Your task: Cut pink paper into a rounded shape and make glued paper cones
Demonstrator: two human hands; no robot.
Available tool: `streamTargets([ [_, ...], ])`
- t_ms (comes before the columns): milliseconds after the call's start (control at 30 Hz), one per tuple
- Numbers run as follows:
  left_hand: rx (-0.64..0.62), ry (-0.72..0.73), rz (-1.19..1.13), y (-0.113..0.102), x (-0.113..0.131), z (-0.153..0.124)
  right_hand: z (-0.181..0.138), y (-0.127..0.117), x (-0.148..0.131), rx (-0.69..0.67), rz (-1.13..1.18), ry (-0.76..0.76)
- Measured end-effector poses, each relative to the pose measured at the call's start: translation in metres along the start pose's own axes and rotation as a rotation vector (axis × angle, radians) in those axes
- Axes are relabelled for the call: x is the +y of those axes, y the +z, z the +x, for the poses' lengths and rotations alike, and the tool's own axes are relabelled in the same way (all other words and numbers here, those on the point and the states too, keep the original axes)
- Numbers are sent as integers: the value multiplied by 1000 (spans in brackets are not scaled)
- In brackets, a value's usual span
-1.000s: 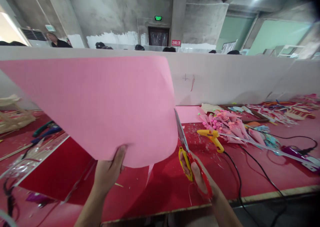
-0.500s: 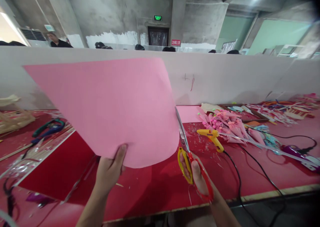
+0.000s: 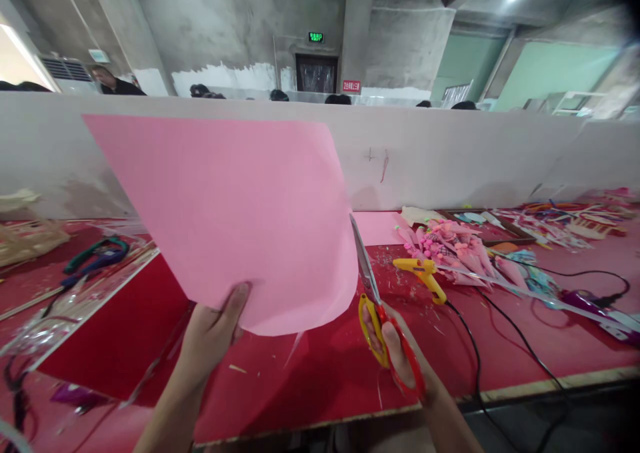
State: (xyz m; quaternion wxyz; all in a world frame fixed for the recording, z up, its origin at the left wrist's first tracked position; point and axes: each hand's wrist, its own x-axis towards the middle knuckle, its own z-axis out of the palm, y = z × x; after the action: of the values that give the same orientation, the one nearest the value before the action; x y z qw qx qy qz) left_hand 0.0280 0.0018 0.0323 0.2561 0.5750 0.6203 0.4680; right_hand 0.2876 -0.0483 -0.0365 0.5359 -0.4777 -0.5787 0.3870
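A large pink paper sheet (image 3: 235, 213) stands raised over the table, its right-hand corners rounded and its upper left corner pointed. My left hand (image 3: 215, 333) pinches its lower edge, thumb on the near face and fingers hidden behind. In my right hand (image 3: 395, 343) is a pair of scissors (image 3: 367, 266) with one red and one yellow handle. The fingers pass through both loops. The blades point up and lie along the sheet's right edge, looking nearly closed; whether paper sits between them I cannot tell.
On the red table (image 3: 280, 400), a yellow glue gun (image 3: 425, 276) with a black cord lies right of the scissors. Behind it is a heap of pink cone-shaped pieces (image 3: 450, 246). A red box (image 3: 120, 333) stands at left, near green-and-blue pliers-like tools (image 3: 97, 260). A white partition (image 3: 450, 153) runs behind.
The sheet has turned slightly, its upper left corner shifting right and a little up. My left hand has moved slightly left with its edge. The scissors have barely moved.
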Motion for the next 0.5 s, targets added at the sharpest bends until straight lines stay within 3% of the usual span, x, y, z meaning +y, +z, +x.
streamTargets([
  [100, -41, 25, -7, -4, -9, 4, 2, -2, -4, -41, 9, -14],
  [200, -90, 42, -25, -7, -16, 6, 5, -3, -3, -1, 13, -10],
  [500, -111, 49, -8, -11, -15, 9, 6, 2, 5, 48, -9, 44],
])
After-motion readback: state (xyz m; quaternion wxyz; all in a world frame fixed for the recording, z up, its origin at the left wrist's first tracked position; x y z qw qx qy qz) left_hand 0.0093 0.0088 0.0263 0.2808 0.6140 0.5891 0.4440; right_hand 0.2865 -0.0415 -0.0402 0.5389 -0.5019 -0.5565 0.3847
